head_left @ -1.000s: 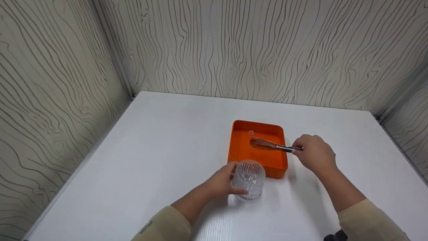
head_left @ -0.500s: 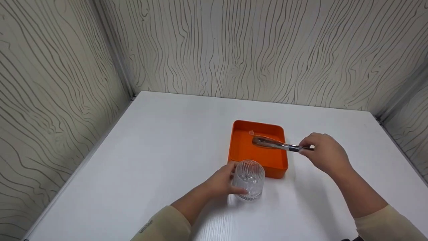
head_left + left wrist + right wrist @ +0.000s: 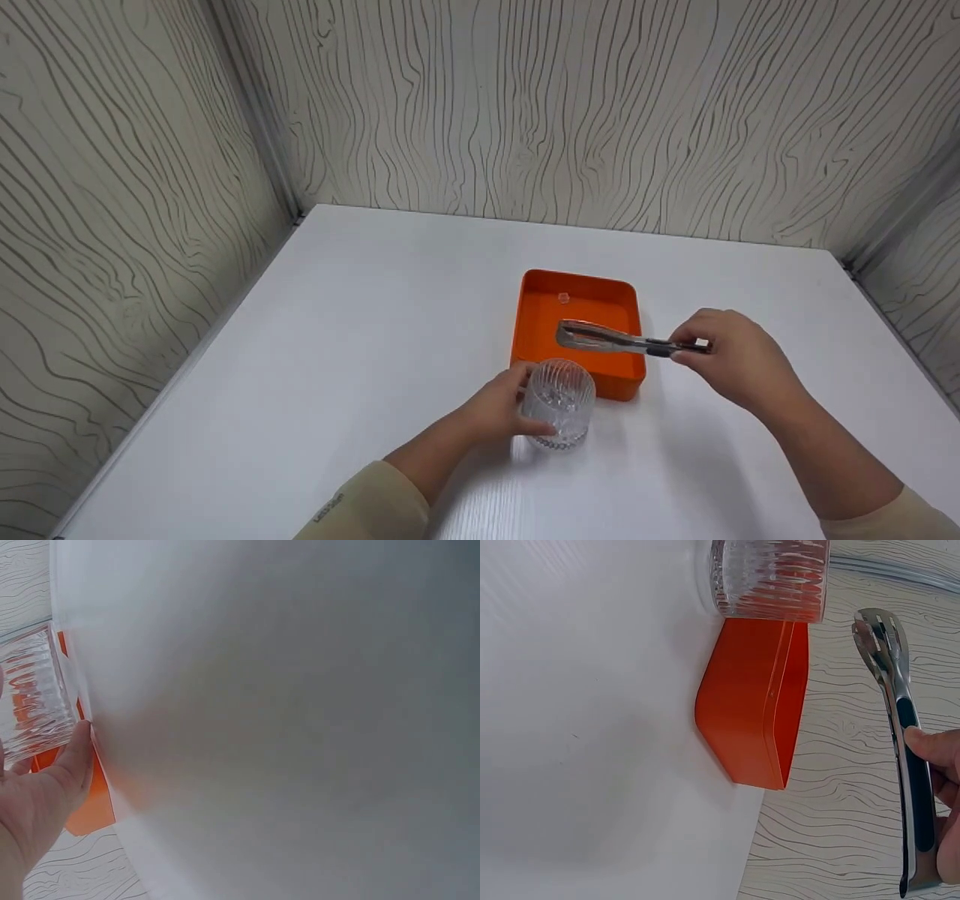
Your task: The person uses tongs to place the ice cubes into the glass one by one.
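My left hand (image 3: 499, 405) grips a clear ribbed glass (image 3: 559, 405) standing on the white table, thumb in front. Clear bits show low inside the glass; their kind is hard to make out. In my right hand (image 3: 739, 360) is a pair of metal serving tongs (image 3: 600, 337) with dark grips, held over an orange box (image 3: 536, 330). In the right wrist view the tongs' (image 3: 885, 645) ends lie close together above the box's rim; whether anything is between them I cannot tell. One small clear piece (image 3: 564, 298) lies toward the back of the box.
The glass stands right against the near left corner of the box. White tabletop (image 3: 390, 300) stretches around them. Panels with a wood-grain pattern (image 3: 480, 112) rise behind and on the left.
My right hand has shifted to the right and slightly nearer. The tongs' ends have come toward the glass, away from the clear piece. My left hand and the glass stay put.
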### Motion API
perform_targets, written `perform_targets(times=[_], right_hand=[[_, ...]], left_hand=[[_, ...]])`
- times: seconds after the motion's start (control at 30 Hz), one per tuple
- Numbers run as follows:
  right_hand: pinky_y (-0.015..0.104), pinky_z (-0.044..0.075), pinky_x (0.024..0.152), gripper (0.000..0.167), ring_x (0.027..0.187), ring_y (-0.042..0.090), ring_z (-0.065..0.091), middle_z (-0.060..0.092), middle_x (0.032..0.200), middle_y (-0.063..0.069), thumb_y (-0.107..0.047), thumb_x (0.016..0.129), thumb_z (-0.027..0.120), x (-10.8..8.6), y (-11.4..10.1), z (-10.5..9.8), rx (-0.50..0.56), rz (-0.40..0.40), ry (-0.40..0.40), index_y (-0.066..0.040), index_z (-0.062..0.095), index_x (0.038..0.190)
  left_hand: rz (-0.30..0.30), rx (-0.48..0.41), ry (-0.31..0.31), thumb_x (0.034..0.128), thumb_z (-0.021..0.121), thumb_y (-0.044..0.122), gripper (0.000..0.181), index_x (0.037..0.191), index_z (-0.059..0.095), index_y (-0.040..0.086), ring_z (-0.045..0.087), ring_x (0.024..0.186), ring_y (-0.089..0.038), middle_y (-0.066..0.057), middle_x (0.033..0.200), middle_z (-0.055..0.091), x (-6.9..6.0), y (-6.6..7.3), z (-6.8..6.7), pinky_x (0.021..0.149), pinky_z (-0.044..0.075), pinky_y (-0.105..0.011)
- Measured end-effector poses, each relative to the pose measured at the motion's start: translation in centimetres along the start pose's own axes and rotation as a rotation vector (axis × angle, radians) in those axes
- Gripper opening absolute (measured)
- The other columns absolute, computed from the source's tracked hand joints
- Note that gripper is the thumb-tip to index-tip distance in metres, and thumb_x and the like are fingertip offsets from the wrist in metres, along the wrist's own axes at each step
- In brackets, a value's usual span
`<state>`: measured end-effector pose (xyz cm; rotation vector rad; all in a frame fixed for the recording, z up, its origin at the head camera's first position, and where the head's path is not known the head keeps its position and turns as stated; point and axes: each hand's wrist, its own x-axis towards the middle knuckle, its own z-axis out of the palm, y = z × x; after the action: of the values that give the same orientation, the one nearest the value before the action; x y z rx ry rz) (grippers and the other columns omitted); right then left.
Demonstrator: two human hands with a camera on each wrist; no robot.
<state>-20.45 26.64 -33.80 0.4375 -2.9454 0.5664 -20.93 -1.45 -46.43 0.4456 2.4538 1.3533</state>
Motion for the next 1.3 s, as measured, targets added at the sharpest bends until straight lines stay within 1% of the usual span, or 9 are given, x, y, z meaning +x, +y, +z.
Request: perform_targets(times=[0.27, 0.43, 0.77, 0.9, 1.07, 1.17, 1.3], right_hand=[[0.031, 0.043, 0.062, 0.016, 0.077, 0.017, 0.047, 0.059, 0.079, -0.010, -0.009, 0.076, 0.072, -1.0, -0.9, 0.4, 0.024, -0.014, -0.032, -0.024, 0.068, 0.077], [0.030, 0.042, 0.062, 0.018, 0.077, 0.016, 0.046, 0.058, 0.078, -0.012, -0.008, 0.075, 0.072, -1.4, -1.1, 0.8, 0.018, -0.024, -0.044, -0.025, 0.068, 0.076], [0.028, 0.042, 0.060, 0.019, 0.076, 0.014, 0.045, 0.058, 0.078, -0.014, -0.009, 0.075, 0.073, -1.6, -1.3, 1.2, -0.004, -0.029, -0.062, -0.027, 0.068, 0.076], [0.028, 0.043, 0.060, 0.017, 0.076, 0.014, 0.046, 0.057, 0.079, -0.013, -0.009, 0.074, 0.073, -1.6, -1.3, 1.3, -0.026, -0.040, -0.054, -0.025, 0.069, 0.079], [0.030, 0.047, 0.064, 0.017, 0.079, 0.015, 0.047, 0.057, 0.082, -0.009, -0.011, 0.072, 0.076, -1.6, -1.3, 1.3, -0.076, -0.055, -0.042, -0.019, 0.069, 0.086], [0.033, 0.048, 0.067, 0.020, 0.079, 0.015, 0.049, 0.056, 0.085, -0.005, -0.012, 0.073, 0.075, -1.5, -1.3, 1.4, -0.077, -0.029, -0.053, -0.016, 0.069, 0.092], [0.036, 0.050, 0.067, 0.023, 0.076, 0.016, 0.052, 0.056, 0.089, -0.001, -0.013, 0.076, 0.073, -1.2, -1.2, 1.3, -0.042, 0.015, -0.070, -0.013, 0.067, 0.098]], left_hand=[[0.009, -0.012, -0.004, 0.0645, 0.082, 0.032, 0.071, 0.122, 0.041, 0.031, 0.049, 0.110, -0.012, 0.016, 0.115, 0.050, 0.1, 0.1, -0.1, 0.097, 0.042, -0.037], [-0.016, -0.016, -0.003, 0.0643, 0.082, 0.033, 0.069, 0.120, 0.041, 0.035, 0.049, 0.109, -0.011, 0.018, 0.114, 0.050, 0.1, 0.2, 0.0, 0.097, 0.042, -0.038], [-0.024, -0.015, 0.001, 0.0641, 0.082, 0.033, 0.068, 0.119, 0.041, 0.036, 0.049, 0.110, -0.011, 0.018, 0.113, 0.050, 0.0, 0.2, 0.0, 0.097, 0.042, -0.039], [-0.008, -0.017, 0.001, 0.0647, 0.082, 0.032, 0.068, 0.119, 0.041, 0.034, 0.050, 0.109, -0.011, 0.017, 0.113, 0.051, 0.1, 0.1, 0.1, 0.097, 0.042, -0.039], [0.011, -0.019, -0.002, 0.0651, 0.082, 0.031, 0.070, 0.121, 0.041, 0.032, 0.050, 0.108, -0.012, 0.017, 0.113, 0.051, 0.1, 0.0, 0.1, 0.096, 0.042, -0.038], [0.011, -0.024, -0.005, 0.0651, 0.082, 0.030, 0.070, 0.121, 0.042, 0.030, 0.050, 0.108, -0.012, 0.016, 0.114, 0.051, 0.1, 0.0, 0.1, 0.096, 0.042, -0.037], [0.000, -0.029, -0.002, 0.0646, 0.083, 0.030, 0.070, 0.121, 0.042, 0.030, 0.050, 0.108, -0.012, 0.016, 0.114, 0.051, 0.1, 0.0, 0.1, 0.095, 0.043, -0.038]])
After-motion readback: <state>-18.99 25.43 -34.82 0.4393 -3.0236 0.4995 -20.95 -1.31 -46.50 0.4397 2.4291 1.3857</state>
